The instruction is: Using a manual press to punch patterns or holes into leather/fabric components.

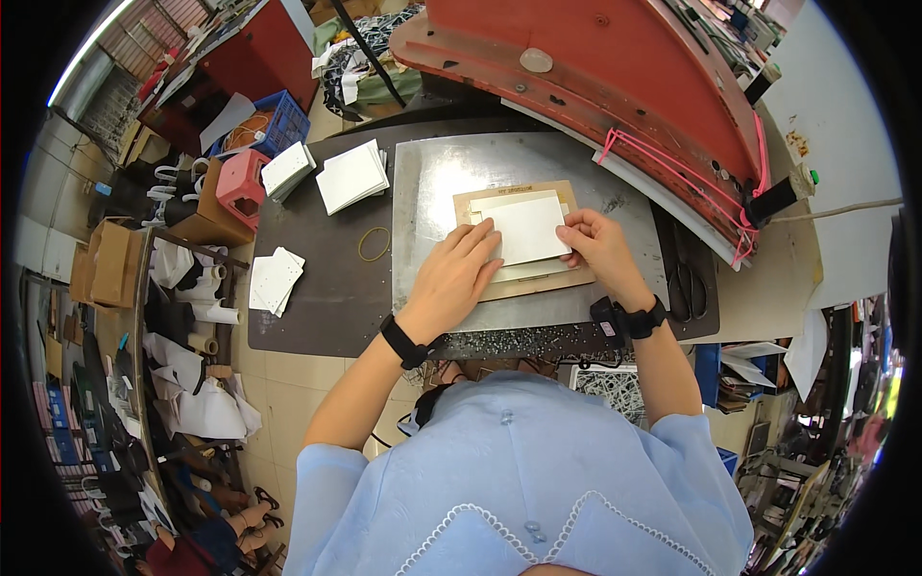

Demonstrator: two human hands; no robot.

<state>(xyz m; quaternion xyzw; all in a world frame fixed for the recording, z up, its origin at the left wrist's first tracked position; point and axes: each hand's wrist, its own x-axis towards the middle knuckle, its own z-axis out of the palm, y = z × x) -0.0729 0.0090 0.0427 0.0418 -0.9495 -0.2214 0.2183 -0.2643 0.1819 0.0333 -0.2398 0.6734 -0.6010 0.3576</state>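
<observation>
A white rectangular card lies over a tan cutting-die board on a grey metal plate. My left hand rests on the card's left edge, fingers stretched out and lying flat. At the opposite edge, my right hand pinches the card between thumb and fingers. Part of the board is hidden beneath the card and my hands. Whether one sheet or several lie there, I cannot tell.
A red press arm with pink cords spans the far right. Two white card stacks, loose white cards and a rubber band lie left on the dark table. Black scissors are at right. A pink stool stands beyond.
</observation>
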